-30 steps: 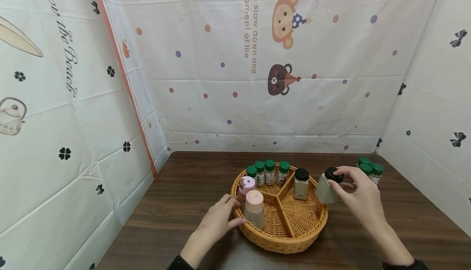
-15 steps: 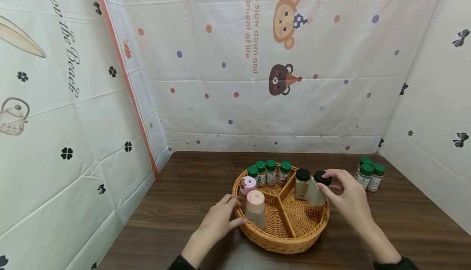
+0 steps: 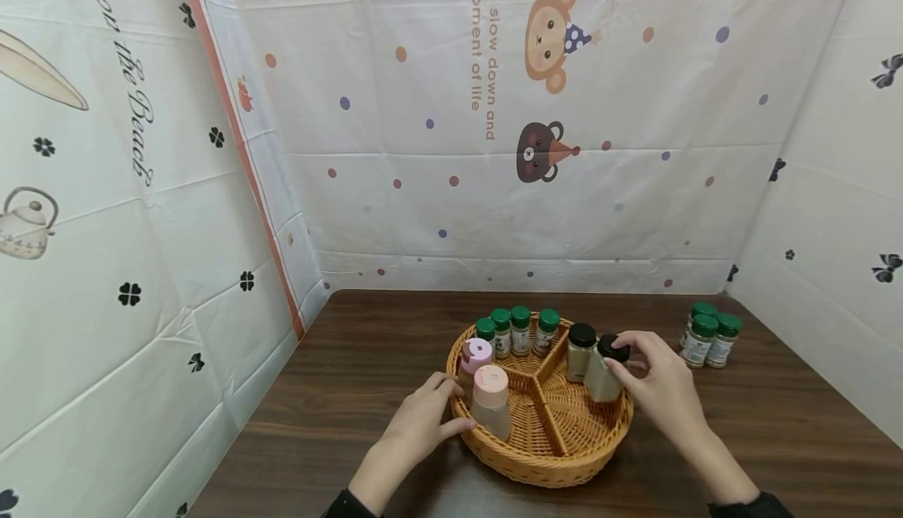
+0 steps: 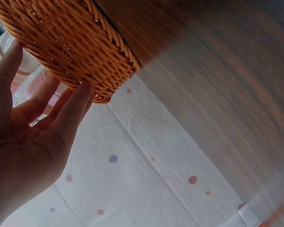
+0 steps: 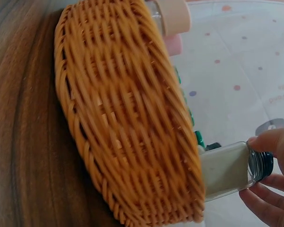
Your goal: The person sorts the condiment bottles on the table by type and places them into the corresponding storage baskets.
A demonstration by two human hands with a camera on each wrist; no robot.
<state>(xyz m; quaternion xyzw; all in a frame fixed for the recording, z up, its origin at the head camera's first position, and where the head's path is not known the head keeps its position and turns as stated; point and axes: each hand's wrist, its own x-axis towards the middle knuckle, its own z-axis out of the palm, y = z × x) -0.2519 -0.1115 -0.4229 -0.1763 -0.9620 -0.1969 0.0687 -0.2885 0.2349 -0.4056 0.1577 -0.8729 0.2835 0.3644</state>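
A round wicker basket (image 3: 543, 471) with woven dividers stands on the table. My right hand (image 3: 663, 389) pinches the black lid of a square clear jar (image 3: 602, 383) with pale contents. That jar leans slightly inside the basket's right compartment, beside a similar black-lidded jar (image 3: 581, 357). In the right wrist view, the thumb and fingers (image 5: 264, 201) hold the lid from both sides, and the rim hides the jar's base. My left hand (image 3: 419, 428) touches the basket's left rim with thumb and fingers spread. Near it in the left compartment are a pink-capped bottle (image 3: 491, 400) and a purple-capped bottle (image 3: 476, 355).
Several green-lidded spice jars (image 3: 520, 331) stand in the back compartment. More green-lidded jars (image 3: 719, 342) are grouped on the dark wooden table (image 3: 339, 377) at the back right. Printed white cloth (image 3: 395, 212) hangs behind and along both sides.
My right hand has carried the black-lidded jar leftward over the rim, then lowered it into the right compartment beside the other jar. The left hand has stayed at the rim.
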